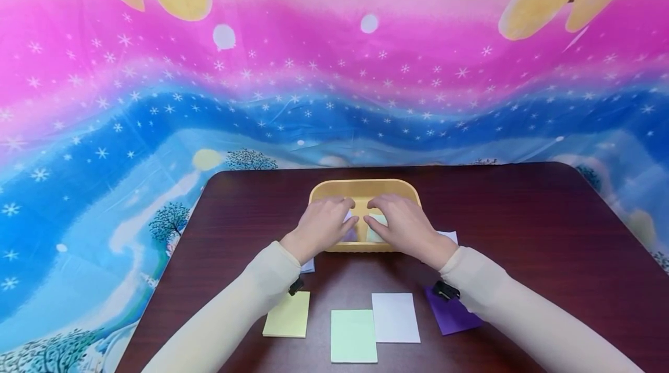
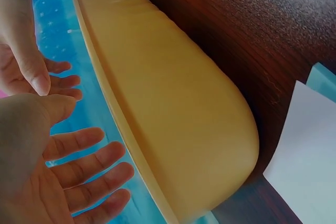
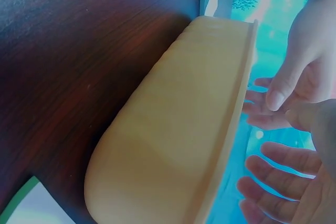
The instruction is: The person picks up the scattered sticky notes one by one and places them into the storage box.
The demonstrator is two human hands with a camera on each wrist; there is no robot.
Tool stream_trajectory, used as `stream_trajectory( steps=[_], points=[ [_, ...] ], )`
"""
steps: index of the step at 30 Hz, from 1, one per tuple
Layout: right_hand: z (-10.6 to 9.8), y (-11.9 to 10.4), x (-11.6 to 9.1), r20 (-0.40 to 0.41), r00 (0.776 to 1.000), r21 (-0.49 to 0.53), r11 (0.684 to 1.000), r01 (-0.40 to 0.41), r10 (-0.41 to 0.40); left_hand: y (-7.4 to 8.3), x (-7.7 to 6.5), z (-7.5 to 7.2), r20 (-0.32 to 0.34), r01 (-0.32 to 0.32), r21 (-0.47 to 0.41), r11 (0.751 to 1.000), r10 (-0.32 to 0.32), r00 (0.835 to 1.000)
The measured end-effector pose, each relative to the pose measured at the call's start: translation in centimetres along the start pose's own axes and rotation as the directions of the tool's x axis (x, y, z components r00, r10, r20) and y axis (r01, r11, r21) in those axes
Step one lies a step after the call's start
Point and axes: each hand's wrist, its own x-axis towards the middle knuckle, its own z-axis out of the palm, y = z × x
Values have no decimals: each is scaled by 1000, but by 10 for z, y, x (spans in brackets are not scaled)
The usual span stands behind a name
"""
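Both hands hover over a yellow plastic bin (image 1: 366, 247) on the table. My left hand (image 1: 324, 222) is above its left half, fingers loosely spread and holding nothing. My right hand (image 1: 402, 225) mirrors it over the right half, also holding nothing, with the thumbs pointing toward each other. Inside the bin lie a lilac paper pad (image 1: 349, 236) and a pale green paper pad (image 1: 374, 229), each partly hidden by a hand. In the left wrist view, the relaxed fingers (image 2: 100, 177) stand just beyond the rim of the bin's wall (image 2: 173, 98).
Nearer on the dark wooden table (image 1: 235, 216) lie a yellow pad (image 1: 288, 318), a light green pad (image 1: 353, 335), a white pad (image 1: 395, 318) and a purple pad (image 1: 452, 315). White paper (image 1: 449, 236) shows behind the right wrist, and another sheet (image 1: 308, 266) by the left.
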Motion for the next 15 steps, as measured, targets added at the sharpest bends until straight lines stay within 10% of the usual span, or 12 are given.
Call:
stream_trajectory(
  steps=[15],
  points=[
    [-8,4,-10,11,1000,-40,999,-22,22,10,-1,-4,-34,-45,25,999,46,998]
  ],
)
